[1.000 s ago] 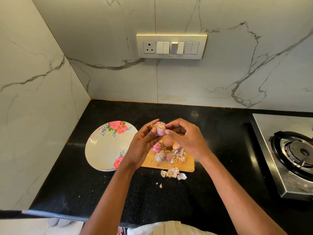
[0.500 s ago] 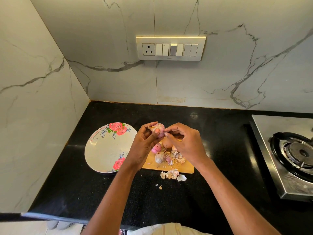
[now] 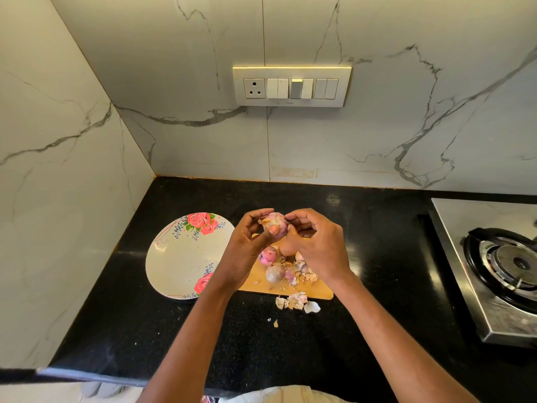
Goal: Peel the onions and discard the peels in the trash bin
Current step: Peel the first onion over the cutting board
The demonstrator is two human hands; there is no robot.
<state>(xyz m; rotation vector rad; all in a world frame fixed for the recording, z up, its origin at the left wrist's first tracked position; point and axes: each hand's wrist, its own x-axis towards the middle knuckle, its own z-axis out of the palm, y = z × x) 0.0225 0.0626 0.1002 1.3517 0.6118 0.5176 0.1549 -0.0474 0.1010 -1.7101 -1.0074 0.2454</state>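
My left hand [image 3: 247,248] grips a small pink onion [image 3: 277,223] above a wooden cutting board [image 3: 255,282], thumb across its front. My right hand [image 3: 319,245] touches the onion's right side with its fingertips, fingers curled. On the board under my hands lie several more small onions, one pink [image 3: 268,255], one dull purple [image 3: 276,272], one tan [image 3: 287,248], among loose peels [image 3: 302,271]. More peels [image 3: 295,301] lie on the black counter just in front of the board. No trash bin is in view.
A white plate with red roses [image 3: 180,257] lies left of the board, partly under it. A steel gas stove [image 3: 494,266] stands at the right edge. Marble walls close the counter [image 3: 377,228] at the back and left; a switch panel [image 3: 292,86] is on the back wall.
The onion has turned a little in my left hand. My right fingers have shifted along its right side. Both hands stay above the board.
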